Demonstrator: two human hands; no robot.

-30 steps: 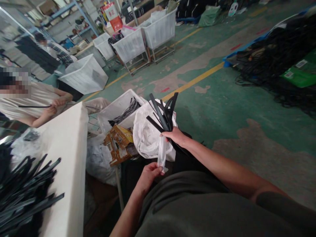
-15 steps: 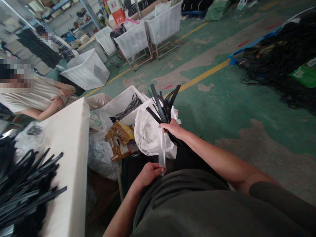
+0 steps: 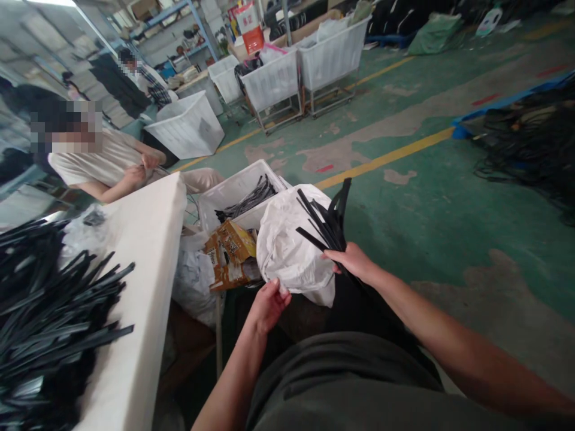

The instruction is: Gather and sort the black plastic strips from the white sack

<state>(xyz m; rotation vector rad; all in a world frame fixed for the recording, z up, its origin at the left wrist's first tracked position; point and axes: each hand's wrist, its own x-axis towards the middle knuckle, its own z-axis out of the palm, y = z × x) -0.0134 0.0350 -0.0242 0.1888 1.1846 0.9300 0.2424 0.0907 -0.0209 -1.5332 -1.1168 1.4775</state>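
Observation:
My right hand grips a bundle of black plastic strips that fan upward over a white plastic bag. My left hand sits just below the bag's lower left edge, fingers curled against it. I cannot tell whether a clear wrapper is still between those fingers. Both forearms reach out from my lap over dark trousers.
A white table at left carries a heap of black strips. A white crate holding more strips and a brown carton stand behind the bag. A seated person works at the table's far end. White bins stand on the green floor.
The clear sleeve stretched between my hands is no longer visible. My left hand rose to the bag's lower edge, and my right hand lowered the strip bundle slightly. The view shifted left.

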